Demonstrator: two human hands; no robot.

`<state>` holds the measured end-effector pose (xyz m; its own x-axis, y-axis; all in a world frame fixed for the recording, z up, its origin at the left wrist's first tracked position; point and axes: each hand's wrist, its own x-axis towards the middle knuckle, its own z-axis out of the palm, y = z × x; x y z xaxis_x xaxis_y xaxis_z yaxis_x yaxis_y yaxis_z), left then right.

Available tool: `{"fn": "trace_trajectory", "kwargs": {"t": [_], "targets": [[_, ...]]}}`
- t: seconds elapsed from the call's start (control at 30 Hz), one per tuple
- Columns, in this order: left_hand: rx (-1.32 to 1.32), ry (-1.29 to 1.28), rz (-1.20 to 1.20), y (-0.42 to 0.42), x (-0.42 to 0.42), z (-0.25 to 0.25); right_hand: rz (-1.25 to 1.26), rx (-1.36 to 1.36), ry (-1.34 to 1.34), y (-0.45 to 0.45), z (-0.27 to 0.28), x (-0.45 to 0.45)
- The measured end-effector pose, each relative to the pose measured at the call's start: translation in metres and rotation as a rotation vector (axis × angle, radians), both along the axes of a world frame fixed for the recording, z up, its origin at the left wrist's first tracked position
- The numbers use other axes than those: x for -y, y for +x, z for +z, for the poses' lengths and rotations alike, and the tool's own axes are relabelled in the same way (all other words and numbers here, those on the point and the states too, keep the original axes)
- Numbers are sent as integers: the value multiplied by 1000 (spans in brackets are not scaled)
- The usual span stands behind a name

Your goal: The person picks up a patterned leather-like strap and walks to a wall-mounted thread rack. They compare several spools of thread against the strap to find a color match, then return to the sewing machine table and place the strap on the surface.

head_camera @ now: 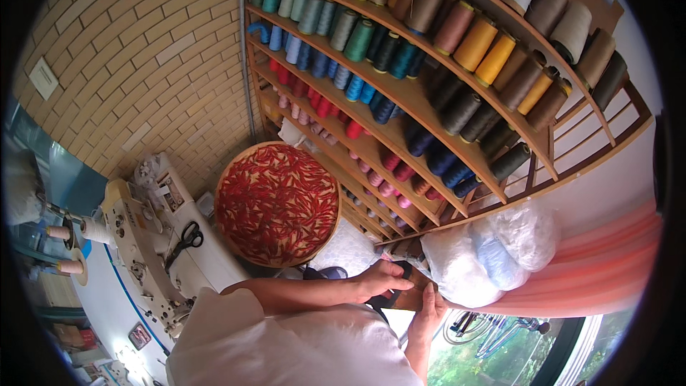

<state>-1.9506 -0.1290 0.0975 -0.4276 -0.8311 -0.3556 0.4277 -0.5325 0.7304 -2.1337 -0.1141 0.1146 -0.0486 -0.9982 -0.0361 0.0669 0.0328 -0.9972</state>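
At the lower middle, my left hand (pixel 381 281) grips a small dark item (pixel 399 296) with a black edge and a brown part, its thumb and fingers pinched near the black edge. My right hand (pixel 429 306) holds the item's right side, with the thumb raised along the brown part. Fingers cover much of this item, so its kind and material are not clear. My white shirt and bare forearms fill the space below. Just left of the hands, a dark shoe (pixel 333 273) shows past my left forearm.
A round woven tray (pixel 338 209) of red chillies stands ahead. Wooden shelves (pixel 396 72) carry thread cones. Left are sewing machines (pixel 131 230), black-handled scissors (pixel 187 241) and a white table (pixel 102 300). Right are plastic-wrapped bundles (pixel 461 262), a pink curtain (pixel 600 268) and a bicycle (pixel 493 329).
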Motion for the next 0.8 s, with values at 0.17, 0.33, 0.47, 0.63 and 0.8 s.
{"fn": "trace_trajectory", "kwargs": {"t": [0.17,0.33,0.47,0.63,0.8], "targets": [[-100,17,-48,-14,14,1,-121,87,113,-1,47,3],[-529,359,-281,-56,39,41,-95,105,192,-56,67,-16],[-573,355,-579,-128,62,70,-156,384,114,-106,82,-61],[-475,199,-758,-221,47,107,-334,504,-13,-170,83,-117],[-439,233,-905,-307,24,110,-471,387,-59,-233,69,-173]]}}
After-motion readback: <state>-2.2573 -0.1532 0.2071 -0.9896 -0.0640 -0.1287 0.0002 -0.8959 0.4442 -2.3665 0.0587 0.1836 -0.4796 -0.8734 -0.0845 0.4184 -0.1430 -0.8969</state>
